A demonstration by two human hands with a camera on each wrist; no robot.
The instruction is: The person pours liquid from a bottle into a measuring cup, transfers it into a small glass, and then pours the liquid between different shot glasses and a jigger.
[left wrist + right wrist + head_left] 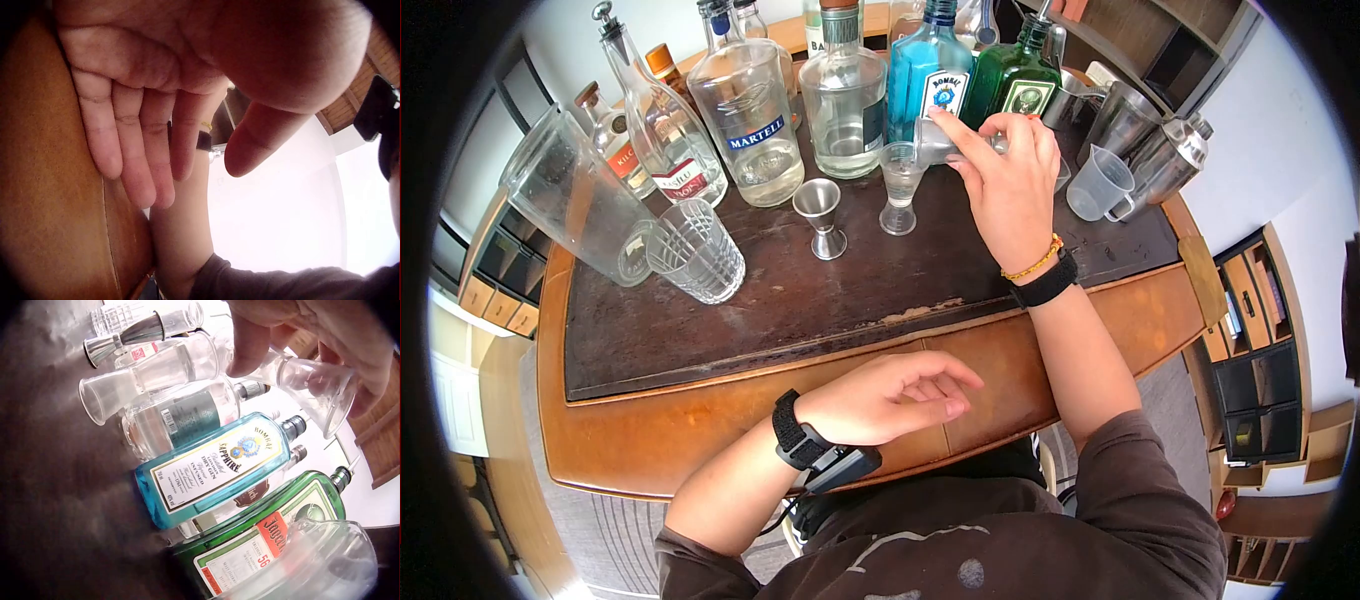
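Note:
My right hand (1018, 185) grips a clear double-ended jigger (938, 143) by its middle, tipped on its side. The mouth of that jigger is right at the rim of a second clear jigger (899, 205), which stands upright on the dark table top and has clear liquid in its upper cup. To the left of it stands a metal jigger (826, 222). My left hand (890, 397) hovers near the tan leather edge (750, 420) with fingers loosely bent and nothing in them; the left wrist view shows its bare palm (144, 56).
Bottles line the back: a Martell bottle (755, 140), a blue Bombay Sapphire bottle (212, 469) and a green Jägermeister bottle (269, 537). A cut glass (697, 252) and tall glass (575, 200) stand left. A plastic measuring jug (1097, 185) and metal shaker (1168, 160) are right.

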